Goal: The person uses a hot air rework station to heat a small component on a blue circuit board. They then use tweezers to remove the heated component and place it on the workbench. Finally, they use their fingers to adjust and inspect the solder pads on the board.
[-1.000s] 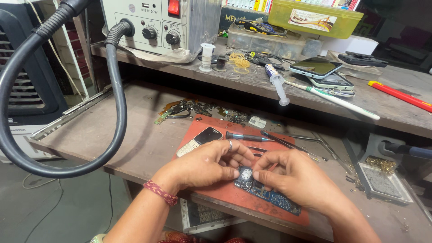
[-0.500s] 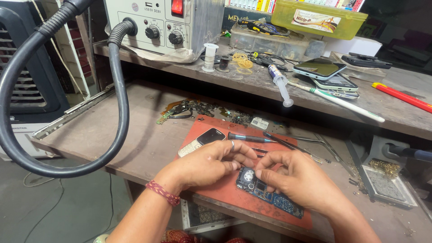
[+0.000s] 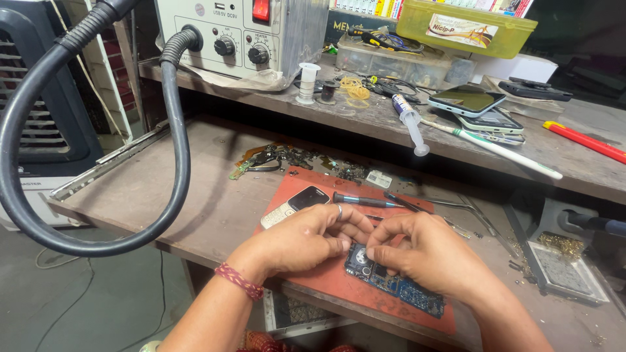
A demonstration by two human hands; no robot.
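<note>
Left hand (image 3: 306, 238) and right hand (image 3: 424, 251) both pinching narrow on blue circuit board (image 3: 398, 283), steadied flat against red mat (image 3: 313, 277); keypad phone (image 3: 295, 206) beside.

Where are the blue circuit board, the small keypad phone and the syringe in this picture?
blue circuit board (image 3: 399, 287), head view, on its bare middle section.
small keypad phone (image 3: 297, 205), head view, between screen and keypad.
syringe (image 3: 409, 121), head view, on its clear barrel.
</note>
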